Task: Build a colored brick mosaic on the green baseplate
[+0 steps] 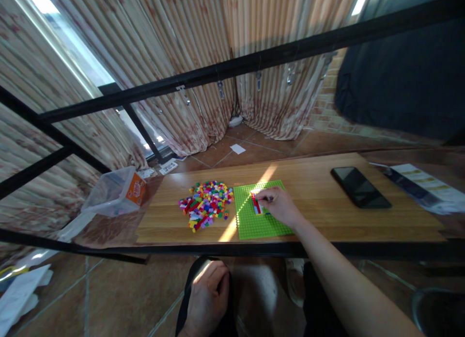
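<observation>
A green baseplate (254,223) lies on the wooden table (327,206). On it sit a few small bricks, red and white (256,205). My right hand (279,206) rests on the plate with its fingertips pinched on a small brick that I cannot name by colour. Left of the plate lies a heap of small loose bricks in many colours (206,204). My left hand (208,291) is below the table edge, lying on my dark-clothed knee with its fingers curled and nothing seen in it.
A black phone (359,186) lies on the table at the right, with papers (425,186) beyond it. A clear plastic box (116,191) with an orange label stands off the table's left end. Black metal bars (232,68) cross in front; curtains hang behind.
</observation>
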Motion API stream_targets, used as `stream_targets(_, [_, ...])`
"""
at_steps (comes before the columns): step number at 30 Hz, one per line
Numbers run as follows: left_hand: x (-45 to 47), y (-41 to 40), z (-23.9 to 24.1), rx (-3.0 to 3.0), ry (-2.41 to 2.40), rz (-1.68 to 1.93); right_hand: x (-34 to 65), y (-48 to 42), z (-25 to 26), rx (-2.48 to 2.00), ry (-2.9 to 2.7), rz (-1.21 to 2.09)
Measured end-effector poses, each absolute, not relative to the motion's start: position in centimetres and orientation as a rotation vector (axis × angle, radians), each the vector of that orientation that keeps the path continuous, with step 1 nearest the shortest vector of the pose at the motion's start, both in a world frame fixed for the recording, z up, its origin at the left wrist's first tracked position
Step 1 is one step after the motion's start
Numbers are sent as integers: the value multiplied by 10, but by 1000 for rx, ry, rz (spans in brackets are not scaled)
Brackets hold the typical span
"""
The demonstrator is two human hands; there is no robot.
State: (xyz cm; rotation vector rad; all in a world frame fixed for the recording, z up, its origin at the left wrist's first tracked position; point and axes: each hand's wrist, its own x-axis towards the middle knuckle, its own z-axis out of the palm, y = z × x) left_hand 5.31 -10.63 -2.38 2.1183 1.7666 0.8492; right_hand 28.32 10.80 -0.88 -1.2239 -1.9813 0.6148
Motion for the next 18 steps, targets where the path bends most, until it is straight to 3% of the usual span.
stream_targets(18, [53,-106,-25,2167,1766,908,272,112,-16,-1367,-1839,578])
